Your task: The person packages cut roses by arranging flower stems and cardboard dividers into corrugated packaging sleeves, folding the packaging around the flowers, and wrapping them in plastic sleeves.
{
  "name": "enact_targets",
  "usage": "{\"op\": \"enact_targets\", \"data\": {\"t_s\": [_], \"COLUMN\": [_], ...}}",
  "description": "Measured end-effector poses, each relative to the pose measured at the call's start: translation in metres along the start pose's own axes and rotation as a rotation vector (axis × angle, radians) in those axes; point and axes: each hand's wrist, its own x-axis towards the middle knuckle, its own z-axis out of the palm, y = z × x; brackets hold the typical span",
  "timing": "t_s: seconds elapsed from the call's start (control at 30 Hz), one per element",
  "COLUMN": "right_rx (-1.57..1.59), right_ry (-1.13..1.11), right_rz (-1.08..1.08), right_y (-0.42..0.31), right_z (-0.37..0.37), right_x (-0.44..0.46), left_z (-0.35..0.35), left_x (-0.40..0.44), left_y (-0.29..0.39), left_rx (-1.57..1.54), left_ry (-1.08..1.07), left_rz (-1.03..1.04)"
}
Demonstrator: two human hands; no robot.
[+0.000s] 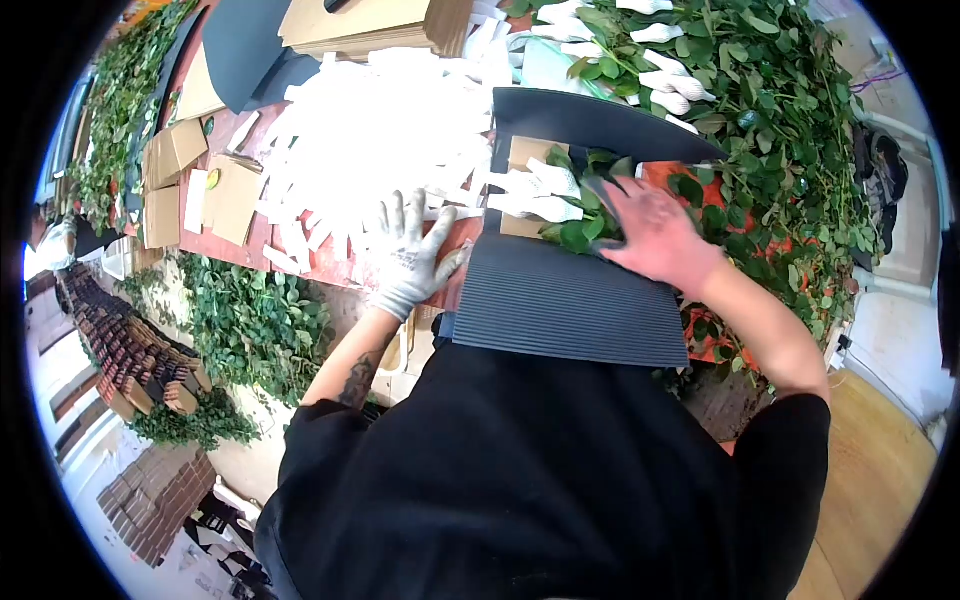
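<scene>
My left hand (408,255), in a pale grey glove, has its fingers spread over white paper strips (345,160) at the table's front edge. To its right lies a dark corrugated sheet (570,305), its far part curving up. On that sheet are several flower heads in white net sleeves (540,208), with a piece of brown cardboard (520,226) partly under them. Their green leaves (578,235) point right, towards my right hand (655,230). That hand wears a pink glove with dark fingertips; its fingers are apart over the leafy stems, and whether they press down is unclear.
Leafy stems (770,110) are heaped on the right, with more white-sleeved heads (670,85) at the back. A cardboard stack (375,28) stands behind the strips. Loose cardboard pieces (232,200) and dark sheets (245,50) lie left. Bundled flowers (130,340) stand beyond the table.
</scene>
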Motion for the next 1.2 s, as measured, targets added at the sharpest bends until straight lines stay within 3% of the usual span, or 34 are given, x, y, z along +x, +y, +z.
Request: {"op": "enact_targets", "data": {"t_s": [0.03,0.1,0.13,0.2,0.27,0.33,0.37,0.4,0.47,0.53,0.6,0.63,0.67,0.7,0.73,0.8,0.87,0.93,1.0,1.07,1.17,1.2], "right_rx": [-0.004,-0.327,-0.332,-0.273,-0.334,-0.341,-0.324,-0.319,-0.457,-0.452,-0.350,-0.077,-0.078,0.007,0.092,0.077,0.232,0.222,0.327,0.287,0.077,0.076], "right_ry": [-0.006,0.120,0.107,-0.178,-0.058,0.109,-0.025,-0.131,0.031,-0.005,0.066,0.120,0.120,0.113,0.109,-0.008,0.049,0.075,-0.188,-0.165,0.123,0.123], "right_rz": [0.002,-0.033,-0.033,0.006,0.018,-0.034,-0.011,0.031,-0.063,0.005,-0.097,-0.040,-0.033,0.052,0.135,0.059,-0.146,-0.085,-0.005,-0.033,-0.036,-0.038], "right_y": [0.006,0.017,0.018,0.019,0.043,0.050,0.037,0.019,0.017,0.001,0.000,-0.006,-0.006,-0.003,0.002,0.007,0.010,0.012,0.018,0.016,0.018,0.015], "right_z": [0.023,0.055,0.048,0.031,0.026,0.006,-0.001,-0.006,0.009,-0.019,-0.036,-0.043,-0.037,-0.025,-0.011,0.008,0.019,0.027,0.028,0.032,0.040,0.035], "right_x": [0.010,0.021,0.025,0.032,0.030,0.024,0.021,0.018,0.005,-0.003,-0.010,-0.005,0.003,0.014,0.025,0.034,0.025,0.024,0.031,0.032,0.035,0.037], "left_z": [0.003,0.010,0.009,0.007,0.002,-0.026,-0.041,-0.059,-0.090,-0.118,-0.130,-0.129,-0.125,-0.111,-0.106,-0.080,-0.047,-0.030,-0.020,-0.013,0.008,0.009], "left_x": [0.003,0.019,0.029,0.048,0.065,0.077,0.079,0.077,0.078,0.080,0.089,0.098,0.107,0.112,0.121,0.132,0.128,0.124,0.118,0.126,0.138,0.141], "left_y": [0.000,-0.004,-0.007,-0.017,-0.025,-0.020,-0.017,-0.013,-0.011,-0.013,-0.008,-0.005,-0.001,0.011,0.024,0.033,0.033,0.034,0.037,0.036,0.033,0.034], "left_rx": [-0.007,0.019,0.042,0.074,0.056,0.091,0.082,0.000,-0.086,-0.306,-0.307,-0.507,-0.707,-0.864,-0.828,-0.743,-0.696,-0.565,-0.496,-0.515,-0.404,-0.404], "left_ry": [0.000,-0.022,0.007,-0.003,0.029,-0.152,-0.159,-0.210,-0.272,-0.499,-0.460,-0.478,-0.492,-0.341,-0.331,-0.444,-0.453,-0.539,-0.305,-0.329,-0.225,-0.224], "left_rz": [-0.002,-0.056,-0.073,-0.080,-0.073,-0.103,-0.104,-0.077,-0.046,-0.127,-0.081,-0.063,-0.042,0.005,-0.027,0.039,0.075,0.084,0.182,0.180,0.191,0.189]}}
